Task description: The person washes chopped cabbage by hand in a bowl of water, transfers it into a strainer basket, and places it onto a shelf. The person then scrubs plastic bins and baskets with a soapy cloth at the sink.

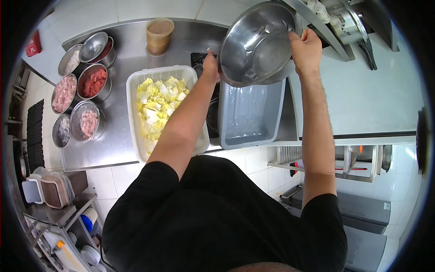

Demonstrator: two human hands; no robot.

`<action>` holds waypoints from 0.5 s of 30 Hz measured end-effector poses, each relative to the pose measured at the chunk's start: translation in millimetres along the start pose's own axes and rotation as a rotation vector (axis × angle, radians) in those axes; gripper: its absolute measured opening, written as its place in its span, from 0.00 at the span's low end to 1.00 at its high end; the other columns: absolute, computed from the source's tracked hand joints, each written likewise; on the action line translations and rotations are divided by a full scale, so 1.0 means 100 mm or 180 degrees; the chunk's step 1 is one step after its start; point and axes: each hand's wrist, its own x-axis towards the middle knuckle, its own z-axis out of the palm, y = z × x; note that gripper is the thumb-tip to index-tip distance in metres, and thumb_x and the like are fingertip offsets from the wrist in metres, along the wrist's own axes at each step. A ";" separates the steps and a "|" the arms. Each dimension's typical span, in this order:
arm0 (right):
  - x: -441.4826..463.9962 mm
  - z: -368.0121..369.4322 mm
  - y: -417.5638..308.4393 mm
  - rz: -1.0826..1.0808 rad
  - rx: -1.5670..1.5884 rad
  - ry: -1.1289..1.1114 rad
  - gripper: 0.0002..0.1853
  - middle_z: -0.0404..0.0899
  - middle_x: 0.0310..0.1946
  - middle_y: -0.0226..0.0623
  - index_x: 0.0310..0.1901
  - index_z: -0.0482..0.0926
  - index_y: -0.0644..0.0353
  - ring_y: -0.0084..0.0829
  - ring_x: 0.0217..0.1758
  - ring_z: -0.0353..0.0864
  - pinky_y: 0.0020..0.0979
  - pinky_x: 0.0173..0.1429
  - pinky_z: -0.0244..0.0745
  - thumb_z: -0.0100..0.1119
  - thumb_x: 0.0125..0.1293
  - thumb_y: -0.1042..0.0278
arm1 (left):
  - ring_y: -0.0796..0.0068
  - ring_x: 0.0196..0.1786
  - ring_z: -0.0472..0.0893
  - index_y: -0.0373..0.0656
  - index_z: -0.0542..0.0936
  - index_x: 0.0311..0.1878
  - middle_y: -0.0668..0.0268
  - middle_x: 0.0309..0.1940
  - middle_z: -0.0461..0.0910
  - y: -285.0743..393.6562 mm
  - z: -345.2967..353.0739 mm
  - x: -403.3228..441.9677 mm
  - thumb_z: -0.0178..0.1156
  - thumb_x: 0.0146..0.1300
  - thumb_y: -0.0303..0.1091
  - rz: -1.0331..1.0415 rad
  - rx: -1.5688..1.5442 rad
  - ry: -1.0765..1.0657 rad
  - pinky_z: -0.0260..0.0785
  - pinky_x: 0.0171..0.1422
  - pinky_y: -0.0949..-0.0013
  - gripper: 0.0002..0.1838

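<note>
A large stainless steel bowl (240, 38) is tilted above the grey plastic tub (226, 127), its shiny inside facing me. My right hand (306, 51) grips its right rim, thumb on the inner side. At the left edge of the bowl is my left hand (210, 65), closed on the rim, with some fingers hidden behind the metal. Under my left forearm stands a white plastic basket (131, 102) full of chopped cabbage (154, 102). The tub below the bowl looks wet inside.
Metal bowls of raw meat (94, 83) stand at the left of the steel counter (115, 145). A tall brown-filled container (159, 36) is at the back. On the right are a pressure cooker (346, 22), a shelf edge and a white surface (376, 95).
</note>
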 end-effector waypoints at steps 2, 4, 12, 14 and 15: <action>-0.05 0.03 -0.09 -0.0157 -0.0349 -0.0038 0.18 0.68 0.15 0.38 0.23 0.62 0.59 0.31 0.19 0.67 0.38 0.30 0.69 0.64 0.59 0.67 | 0.57 0.63 0.78 0.41 0.72 0.67 0.57 0.61 0.78 0.01 0.06 -0.19 0.40 0.82 0.53 0.0170 0.0096 0.0040 0.71 0.69 0.51 0.27; -0.13 0.03 -0.26 -0.0254 -0.0510 -0.0078 0.18 0.69 0.15 0.41 0.24 0.63 0.60 0.36 0.19 0.69 0.40 0.32 0.71 0.64 0.59 0.66 | 0.57 0.62 0.79 0.38 0.74 0.64 0.56 0.59 0.80 -0.12 0.01 -0.02 0.40 0.82 0.52 0.0249 -0.0230 -0.0242 0.71 0.68 0.54 0.27; -0.58 0.17 -0.60 -0.1005 -0.0829 -0.0095 0.16 0.74 0.18 0.42 0.26 0.67 0.60 0.48 0.22 0.75 0.43 0.34 0.74 0.66 0.61 0.65 | 0.56 0.58 0.80 0.32 0.79 0.57 0.47 0.55 0.82 -0.61 -0.16 0.36 0.41 0.80 0.46 0.1823 0.1969 0.1155 0.69 0.66 0.57 0.26; -0.68 0.13 -0.55 -0.1192 -0.0959 -0.0057 0.14 0.74 0.18 0.43 0.27 0.68 0.60 0.49 0.22 0.75 0.42 0.33 0.74 0.65 0.60 0.66 | 0.53 0.60 0.80 0.32 0.80 0.56 0.47 0.56 0.82 -0.61 -0.18 0.42 0.40 0.80 0.45 0.1936 0.2992 0.1132 0.66 0.69 0.55 0.26; -0.71 0.10 -0.48 -0.1261 -0.1028 -0.0027 0.13 0.74 0.19 0.43 0.28 0.69 0.60 0.50 0.23 0.75 0.42 0.32 0.73 0.65 0.60 0.67 | 0.51 0.61 0.79 0.33 0.81 0.55 0.47 0.56 0.83 -0.60 -0.18 0.47 0.40 0.79 0.44 0.1944 0.3439 0.0998 0.64 0.71 0.54 0.26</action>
